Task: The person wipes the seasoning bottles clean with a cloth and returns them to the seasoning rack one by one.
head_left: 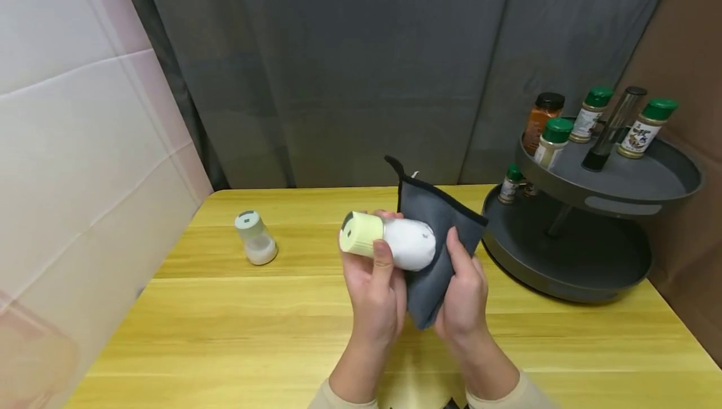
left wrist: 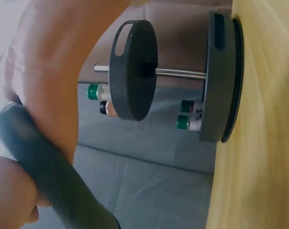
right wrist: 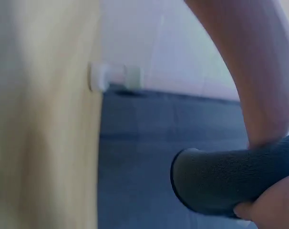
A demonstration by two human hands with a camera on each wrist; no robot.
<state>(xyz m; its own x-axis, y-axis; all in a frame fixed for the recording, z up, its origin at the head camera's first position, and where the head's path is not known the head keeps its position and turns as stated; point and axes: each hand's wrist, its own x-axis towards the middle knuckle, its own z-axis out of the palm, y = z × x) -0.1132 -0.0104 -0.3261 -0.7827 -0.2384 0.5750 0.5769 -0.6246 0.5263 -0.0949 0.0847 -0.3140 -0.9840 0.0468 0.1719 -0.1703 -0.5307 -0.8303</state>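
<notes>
In the head view my left hand (head_left: 375, 296) grips a shaker jar (head_left: 408, 244) with a pale yellow-green lid and white contents, tipped on its side with the lid to the left. My right hand (head_left: 465, 293) holds a dark grey cloth (head_left: 431, 208) with black edging and a hanging loop, thumb on its front. The cloth lies behind the jar and against its base end. Both wrist views show the cloth (left wrist: 54, 167) bunched between the hands, the jar hidden there.
A second shaker jar (head_left: 256, 240) with a pale grey-green lid stands at the left of the wooden table (head_left: 225, 334). At the right is a dark two-tier rotating rack (head_left: 564, 271); several spice bottles (head_left: 586, 114) and a clear tube-like container (head_left: 615, 127) stand on its upper tier.
</notes>
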